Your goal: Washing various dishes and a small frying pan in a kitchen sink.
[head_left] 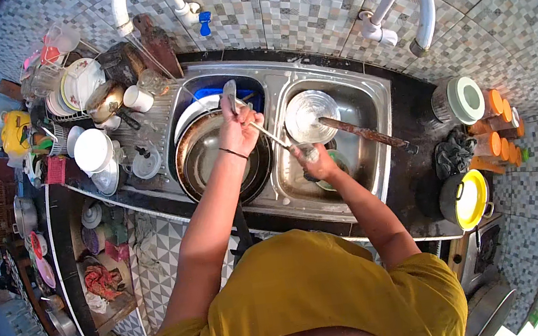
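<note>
Steel gleams everywhere at this double sink [379, 94], its two basins set in a dark counter [421, 174] under a wall of small grey mosaic tiles. The left hand [238, 129] is clamped around the flat handles of a few metal utensils [231, 94], their ends poking up above the left basin, where a wide, worn round pan [202, 160] lies. The right hand [318, 161] is closed on the other end of a thin metal ladle [275, 138], over the right basin. Nearby a shiny round steel bowl [306, 114] sits beside a rusty long-handled spatula [364, 132].
</note>
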A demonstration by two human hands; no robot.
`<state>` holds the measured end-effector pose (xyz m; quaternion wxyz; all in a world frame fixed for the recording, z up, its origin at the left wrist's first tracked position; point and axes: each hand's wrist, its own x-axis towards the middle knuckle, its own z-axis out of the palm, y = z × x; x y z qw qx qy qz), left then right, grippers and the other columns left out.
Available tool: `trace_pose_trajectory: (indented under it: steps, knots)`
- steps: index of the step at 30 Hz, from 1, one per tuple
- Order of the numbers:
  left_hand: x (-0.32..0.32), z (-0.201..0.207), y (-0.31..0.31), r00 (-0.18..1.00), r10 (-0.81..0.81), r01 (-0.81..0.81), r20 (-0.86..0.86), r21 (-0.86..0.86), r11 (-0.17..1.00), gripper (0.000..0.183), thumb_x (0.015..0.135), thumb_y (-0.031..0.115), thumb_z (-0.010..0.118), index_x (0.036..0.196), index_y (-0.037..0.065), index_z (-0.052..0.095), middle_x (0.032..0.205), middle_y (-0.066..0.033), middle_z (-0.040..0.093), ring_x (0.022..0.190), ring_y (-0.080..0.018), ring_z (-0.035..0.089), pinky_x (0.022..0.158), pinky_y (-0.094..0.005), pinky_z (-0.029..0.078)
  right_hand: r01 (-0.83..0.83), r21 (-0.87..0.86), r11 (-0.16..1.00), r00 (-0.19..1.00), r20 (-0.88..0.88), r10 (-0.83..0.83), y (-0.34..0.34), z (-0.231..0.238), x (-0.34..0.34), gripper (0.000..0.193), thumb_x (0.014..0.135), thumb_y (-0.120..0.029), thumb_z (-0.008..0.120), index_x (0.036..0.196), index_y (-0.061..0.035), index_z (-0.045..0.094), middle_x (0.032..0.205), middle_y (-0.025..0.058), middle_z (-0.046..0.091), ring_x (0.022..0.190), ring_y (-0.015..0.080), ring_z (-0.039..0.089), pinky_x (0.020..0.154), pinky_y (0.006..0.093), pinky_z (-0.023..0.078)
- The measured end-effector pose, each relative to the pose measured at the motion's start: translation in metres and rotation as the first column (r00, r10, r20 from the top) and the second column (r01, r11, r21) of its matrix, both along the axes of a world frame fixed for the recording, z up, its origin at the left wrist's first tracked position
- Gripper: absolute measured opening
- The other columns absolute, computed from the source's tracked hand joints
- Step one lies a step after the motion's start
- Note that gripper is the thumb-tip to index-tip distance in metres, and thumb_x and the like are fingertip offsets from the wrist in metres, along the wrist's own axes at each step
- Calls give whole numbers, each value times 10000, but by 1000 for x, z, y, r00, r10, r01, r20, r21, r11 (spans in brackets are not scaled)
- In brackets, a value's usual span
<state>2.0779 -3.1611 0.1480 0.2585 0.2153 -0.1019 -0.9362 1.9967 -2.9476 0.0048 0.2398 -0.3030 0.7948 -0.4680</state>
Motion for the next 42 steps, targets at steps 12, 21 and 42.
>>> trace_pose_trajectory:
  steps: [12,21,42]
  knots:
    - [30,-36,6,865,-152,349,479,-356,867,241,872,201,572,1061,61,519,1011,-137,625,875,-209,606,794,-369,483,-198,184,963,980,35,195,13,91,-68,274,754,-94,675,1008,-8,621,979,162,649,897,243,641,785,318,501]
    - [85,-121,-45,126,371,980,920,-172,95,303,875,237,513,1175,196,511,1068,-173,610,930,-348,596,828,-437,478,-37,737,675,820,-364,441,32,36,-193,329,644,-113,639,946,18,625,947,240,625,921,410,590,798,447,489]
    - [78,-130,-51,-205,498,979,843,169,117,393,845,220,595,1146,-22,522,990,-172,638,871,-323,627,758,-407,525,-193,42,980,868,-460,190,-7,88,-128,413,675,-44,701,1072,-99,600,911,161,649,831,316,644,753,390,508]
